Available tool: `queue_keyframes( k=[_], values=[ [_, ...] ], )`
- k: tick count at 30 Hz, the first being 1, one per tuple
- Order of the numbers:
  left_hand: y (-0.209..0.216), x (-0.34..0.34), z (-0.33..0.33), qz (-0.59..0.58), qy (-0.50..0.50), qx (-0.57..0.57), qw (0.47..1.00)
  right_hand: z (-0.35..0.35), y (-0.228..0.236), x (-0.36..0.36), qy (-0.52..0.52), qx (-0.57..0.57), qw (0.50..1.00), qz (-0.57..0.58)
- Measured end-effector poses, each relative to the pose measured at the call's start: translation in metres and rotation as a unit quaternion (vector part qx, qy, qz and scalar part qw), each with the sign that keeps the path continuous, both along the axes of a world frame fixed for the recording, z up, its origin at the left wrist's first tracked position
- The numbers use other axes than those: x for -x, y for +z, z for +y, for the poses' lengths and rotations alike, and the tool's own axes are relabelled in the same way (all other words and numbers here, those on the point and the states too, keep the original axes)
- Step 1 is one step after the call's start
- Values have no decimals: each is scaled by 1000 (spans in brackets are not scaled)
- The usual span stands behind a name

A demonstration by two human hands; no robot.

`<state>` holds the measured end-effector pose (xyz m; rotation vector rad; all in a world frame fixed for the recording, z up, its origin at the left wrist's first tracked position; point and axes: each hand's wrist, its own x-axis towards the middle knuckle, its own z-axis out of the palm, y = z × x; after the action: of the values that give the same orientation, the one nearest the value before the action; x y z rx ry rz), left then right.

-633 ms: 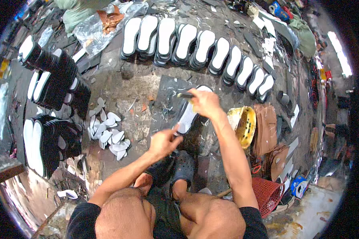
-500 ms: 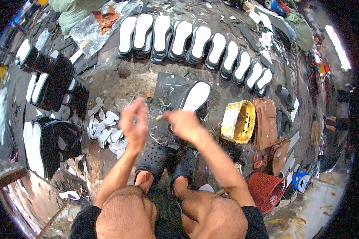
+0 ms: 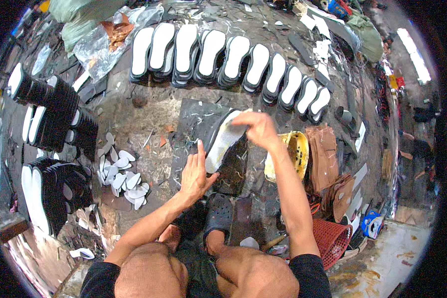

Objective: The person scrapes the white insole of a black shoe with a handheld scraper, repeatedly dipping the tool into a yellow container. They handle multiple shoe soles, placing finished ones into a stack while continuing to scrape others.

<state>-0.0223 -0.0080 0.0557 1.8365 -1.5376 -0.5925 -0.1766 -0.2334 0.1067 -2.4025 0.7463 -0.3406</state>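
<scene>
A white-topped shoe sole (image 3: 224, 144) lies slanted on a dark square board (image 3: 191, 116), with yellowish streaks on its surface. My left hand (image 3: 196, 174) rests by its lower end, fingers stretched along the left side and thumb against that end. Over the upper end is my right hand (image 3: 259, 128), its fingers bent together and pressed down on the sole. Whatever it holds is hidden beneath the fingers. To the right of the board stands a yellow-stained white plastic tub (image 3: 297, 155), partly covered by my right forearm.
Stacked white-topped soles (image 3: 209, 52) curve across the back. More dark soles (image 3: 49, 191) stand in stacks at left, beside loose white oval pieces (image 3: 124, 174). On the right are brown sheets (image 3: 323, 156) and a red plastic basket (image 3: 330, 241). My dark clogs (image 3: 217, 216) are just below the board.
My right hand has moved up and right onto the sole's upper end. The left hand has come down to its lower end. The sole's white top now looks streaked, and the view has shifted slightly.
</scene>
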Motion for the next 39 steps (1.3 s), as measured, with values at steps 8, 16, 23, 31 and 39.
queue_keyframes(
  k=[8, 16, 23, 31, 39],
  values=[
    [1, 1, 1, -14, -14, -71, 997, -28, 0, 2, 98, 80, 987, 104],
    [-8, 1, -4, 9, 2, -23, 1000, 89, 7, 22, -112, -51, 978, 170],
    [-9, 4, -28, 1, 13, 18, 1000, 96, -27, -5, -330, 72, 941, -32],
    [-10, 9, -21, 45, 24, 26, 998, 13, 3, -12, -296, 86, 938, 160],
    [-46, -17, 28, 179, 146, 131, 964, 130, -19, 0, -73, 84, 993, 32]
  ],
)
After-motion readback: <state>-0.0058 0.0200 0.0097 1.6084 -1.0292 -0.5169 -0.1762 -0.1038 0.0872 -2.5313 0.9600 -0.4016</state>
